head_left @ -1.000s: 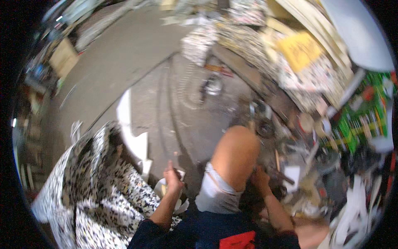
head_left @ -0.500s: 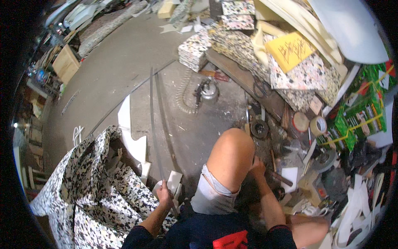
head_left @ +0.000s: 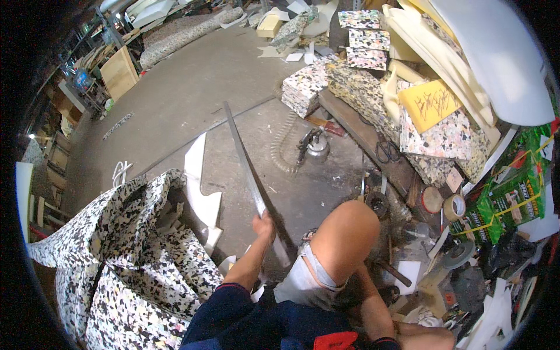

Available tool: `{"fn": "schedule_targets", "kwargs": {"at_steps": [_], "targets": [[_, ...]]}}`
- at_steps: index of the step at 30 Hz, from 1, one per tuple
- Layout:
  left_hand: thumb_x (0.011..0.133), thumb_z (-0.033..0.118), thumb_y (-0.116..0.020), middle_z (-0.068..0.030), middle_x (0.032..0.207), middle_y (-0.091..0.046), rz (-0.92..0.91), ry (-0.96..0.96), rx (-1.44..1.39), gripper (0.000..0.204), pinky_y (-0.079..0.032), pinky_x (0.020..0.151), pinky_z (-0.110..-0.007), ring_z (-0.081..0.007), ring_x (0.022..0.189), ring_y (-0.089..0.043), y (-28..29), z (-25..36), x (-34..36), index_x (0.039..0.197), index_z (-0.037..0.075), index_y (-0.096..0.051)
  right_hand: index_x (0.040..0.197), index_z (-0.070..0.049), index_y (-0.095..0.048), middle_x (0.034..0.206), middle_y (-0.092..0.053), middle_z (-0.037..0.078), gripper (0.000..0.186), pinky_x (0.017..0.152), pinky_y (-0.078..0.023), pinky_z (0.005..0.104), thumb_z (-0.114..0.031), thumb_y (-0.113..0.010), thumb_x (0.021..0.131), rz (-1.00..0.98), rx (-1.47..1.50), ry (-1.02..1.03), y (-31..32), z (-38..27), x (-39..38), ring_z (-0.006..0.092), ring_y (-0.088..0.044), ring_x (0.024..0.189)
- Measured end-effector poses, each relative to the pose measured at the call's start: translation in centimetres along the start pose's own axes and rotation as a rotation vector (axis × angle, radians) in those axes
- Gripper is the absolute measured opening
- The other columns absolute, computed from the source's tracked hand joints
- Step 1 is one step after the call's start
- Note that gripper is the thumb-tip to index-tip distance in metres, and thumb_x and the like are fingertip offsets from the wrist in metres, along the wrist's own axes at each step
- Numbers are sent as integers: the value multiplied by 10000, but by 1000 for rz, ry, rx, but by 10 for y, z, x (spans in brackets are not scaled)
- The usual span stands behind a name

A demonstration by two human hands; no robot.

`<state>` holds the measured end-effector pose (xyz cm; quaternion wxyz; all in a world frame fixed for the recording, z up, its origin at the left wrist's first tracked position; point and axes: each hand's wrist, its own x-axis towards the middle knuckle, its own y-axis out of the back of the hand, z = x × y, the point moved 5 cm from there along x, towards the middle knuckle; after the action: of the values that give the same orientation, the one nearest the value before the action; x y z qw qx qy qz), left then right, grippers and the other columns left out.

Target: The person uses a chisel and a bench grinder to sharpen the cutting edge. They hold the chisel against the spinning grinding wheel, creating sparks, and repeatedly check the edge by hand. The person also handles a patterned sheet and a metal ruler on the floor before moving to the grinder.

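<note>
My left hand is closed around a long, thin, straight metal bar. The bar slants from the far floor down past my raised knee, its near end beside my shorts. My right forearm reaches in behind the bent leg, and the leg hides that hand's fingers. To the left of the bar lies a cut white foam sheet. Close to my left arm sits a large folded piece of black-and-white speckled foam.
Ahead stands a metal spray gun with a coiled clear hose. Speckled foam blocks are piled beyond it. Black scissors rest on a wooden plank. A hammer, tape rolls and scraps crowd the right side.
My left hand has moved forward and to the right, turning the bar, whose broader face now shows. My right hand, partly visible beside the knee before, is now behind the leg. The view has shifted.
</note>
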<state>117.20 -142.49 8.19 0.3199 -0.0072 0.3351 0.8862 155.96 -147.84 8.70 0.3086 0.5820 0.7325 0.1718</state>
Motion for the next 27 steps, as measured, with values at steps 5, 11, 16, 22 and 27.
{"fn": "schedule_targets", "kwargs": {"at_steps": [5, 11, 16, 22, 27], "targets": [[937, 321, -630, -271, 877, -670, -25, -16, -111, 391, -515, 718, -494, -425, 762, -664, -102, 51, -16, 1036, -57, -604, 1171, -45, -635, 999, -690, 219, 300, 819, -535, 464, -186, -630, 907, -18, 167, -49, 48, -31, -26, 394, -675, 923], [891, 246, -696, -238, 1044, -662, -348, 152, -213, 526, -528, 815, -446, -356, 936, -667, -161, 46, 17, 1278, -51, -496, 1144, -5, -649, 996, -709, 188, 327, 784, -535, 392, -208, -686, 890, 190, -168, 87, 145, -41, -49, 302, -696, 908], [845, 319, -735, -279, 1257, -611, -382, -34, -57, 635, -459, 1006, -444, -400, 1177, -595, -130, 46, 9, 1302, -64, -518, 1114, -2, -658, 956, -692, 195, 286, 786, -532, 400, -117, -697, 855, 241, -209, -128, 251, -108, -87, 349, -684, 861], [935, 211, -669, -146, 1048, -691, -440, -141, -366, 368, -517, 825, -325, -204, 918, -666, -18, 140, -15, 1185, -51, -606, 1059, 29, -661, 923, -689, 208, 274, 778, -523, 415, -78, -690, 809, 301, -193, -216, 316, -144, -137, 363, -682, 858], [958, 179, -644, -99, 1019, -703, -534, -537, -439, 255, -520, 857, -319, -197, 937, -663, 61, 288, -115, 1124, -14, -644, 1165, 8, -624, 931, -653, 138, 291, 806, -504, 390, -123, -629, 906, 276, -276, -150, 323, -131, -122, 270, -631, 852]]}}
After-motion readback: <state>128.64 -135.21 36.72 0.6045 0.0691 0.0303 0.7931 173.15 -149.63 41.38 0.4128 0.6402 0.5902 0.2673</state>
